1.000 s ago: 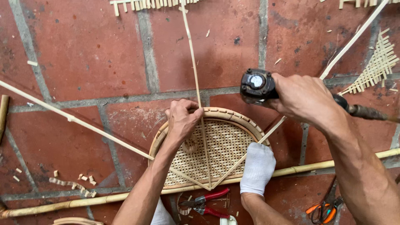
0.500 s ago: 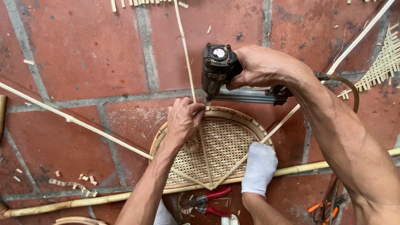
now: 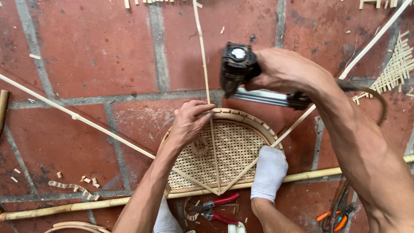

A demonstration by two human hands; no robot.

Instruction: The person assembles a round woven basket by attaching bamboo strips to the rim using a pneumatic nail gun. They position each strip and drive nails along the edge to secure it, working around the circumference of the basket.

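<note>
Red-handled pliers (image 3: 215, 207) lie nearest me. Beyond them sits the woven rattan panel (image 3: 228, 151); my left hand (image 3: 189, 121) pinches the thin upright strip (image 3: 202, 51) at its rim, my right hand (image 3: 284, 71) wrapped round the nail gun (image 3: 237, 67) just above.

The floor (image 3: 86, 43) I work on is red clay tile with grey joints, and a long bamboo pole (image 3: 64, 208) lies across it close to me, with a curved rattan hoop (image 3: 69, 226) just below its left end. Short cane offcuts (image 3: 71, 186) are scattered above the pole on the left, while red-handled cutters (image 3: 215, 206) lie below it near the middle. An orange-handled tool (image 3: 334, 218) lies at lower right, and a loose woven scrap (image 3: 394, 64) sits far right.
</note>
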